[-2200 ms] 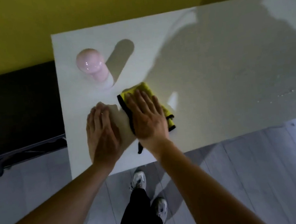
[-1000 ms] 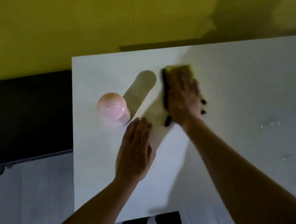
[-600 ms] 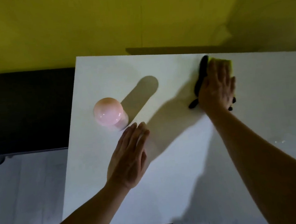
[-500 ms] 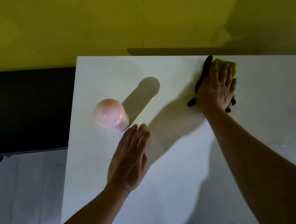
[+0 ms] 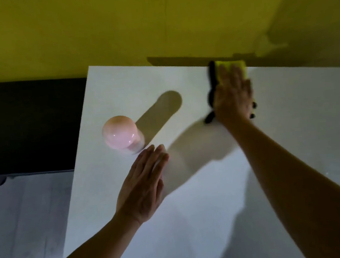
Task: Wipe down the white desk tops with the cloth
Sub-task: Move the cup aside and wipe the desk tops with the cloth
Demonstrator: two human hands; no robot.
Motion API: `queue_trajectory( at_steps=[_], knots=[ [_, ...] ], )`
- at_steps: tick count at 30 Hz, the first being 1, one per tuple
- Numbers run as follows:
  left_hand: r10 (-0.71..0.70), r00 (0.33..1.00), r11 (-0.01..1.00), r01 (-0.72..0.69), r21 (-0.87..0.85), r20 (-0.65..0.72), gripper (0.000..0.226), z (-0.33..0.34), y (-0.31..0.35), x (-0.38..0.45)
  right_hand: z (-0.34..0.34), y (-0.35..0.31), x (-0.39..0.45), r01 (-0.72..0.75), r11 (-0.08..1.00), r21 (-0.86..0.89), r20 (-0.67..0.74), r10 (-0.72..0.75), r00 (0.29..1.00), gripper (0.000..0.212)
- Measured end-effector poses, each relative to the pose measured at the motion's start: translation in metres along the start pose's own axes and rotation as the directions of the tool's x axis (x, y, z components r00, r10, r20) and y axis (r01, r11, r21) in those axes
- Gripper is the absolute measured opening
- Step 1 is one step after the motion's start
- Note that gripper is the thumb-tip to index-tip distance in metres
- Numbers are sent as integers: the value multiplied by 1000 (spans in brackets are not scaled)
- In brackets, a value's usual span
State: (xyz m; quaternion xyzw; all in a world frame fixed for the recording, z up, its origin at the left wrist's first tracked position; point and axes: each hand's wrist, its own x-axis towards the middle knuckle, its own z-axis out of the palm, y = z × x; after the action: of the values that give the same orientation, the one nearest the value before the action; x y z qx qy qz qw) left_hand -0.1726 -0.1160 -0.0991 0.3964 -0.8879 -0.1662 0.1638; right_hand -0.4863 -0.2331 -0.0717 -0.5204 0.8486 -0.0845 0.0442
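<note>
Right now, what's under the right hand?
The yellow cloth, pressed flat on the desk at its far edge. Only its black-trimmed edges show; the hand covers the rest.

Surface: white desk top [image 5: 194,220]; far edge against the yellow wall [image 5: 114,30]
Pink bottle [image 5: 121,134]: upright near the desk's left edge
Cloth [image 5: 230,65]: yellow, black-trimmed; flat at the far edge, right of the bottle
Left hand [image 5: 144,185]: flat, just beside the bottle
</note>
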Motion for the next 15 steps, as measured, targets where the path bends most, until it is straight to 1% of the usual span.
queue_trajectory(
  at_steps=[2,3,5,6,7,8,9,10,11,13,14,15],
  knots=[
    [3,1000,1000,-3,1,-13,56,0,1,0,-11,48,-2,-149,989,5,-45,149,988,58],
    [3,1000,1000,-3,3,-18,56,1,2,1,-12,58,-3,-201,980,4,-56,201,978,58],
    [2,1000,1000,-2,9,-20,56,1,2,1,-8,42,-5,-272,962,8,-65,272,960,59],
    [5,1000,1000,-5,13,-16,57,1,2,1,-4,23,-7,-261,965,6,-63,261,963,60],
    [9,1000,1000,-9,19,-12,57,1,2,1,0,-4,-13,-192,981,0,-45,192,980,60],
    [13,1000,1000,-13,27,-7,57,1,1,1,5,-32,-23,-71,997,-3,-18,71,997,61],
    [14,1000,999,-14,36,0,57,1,2,1,11,-60,-38,76,997,0,-6,-76,997,61],
    [8,1000,999,-9,47,9,57,0,2,1,16,-85,-55,215,977,0,11,-215,976,60],
    [0,1000,998,-1,58,18,58,0,3,0,18,-104,-72,319,948,6,30,-319,947,59],
    [-1,999,997,-2,81,33,59,-2,4,1,18,-108,-83,427,904,33,80,-428,900,58],
    [11,999,996,-14,91,37,58,-2,4,1,16,-96,-77,459,887,43,90,-461,883,58],
    [24,999,995,-28,94,39,57,-3,3,2,11,-76,-68,453,891,23,82,-453,888,59]
  ],
)
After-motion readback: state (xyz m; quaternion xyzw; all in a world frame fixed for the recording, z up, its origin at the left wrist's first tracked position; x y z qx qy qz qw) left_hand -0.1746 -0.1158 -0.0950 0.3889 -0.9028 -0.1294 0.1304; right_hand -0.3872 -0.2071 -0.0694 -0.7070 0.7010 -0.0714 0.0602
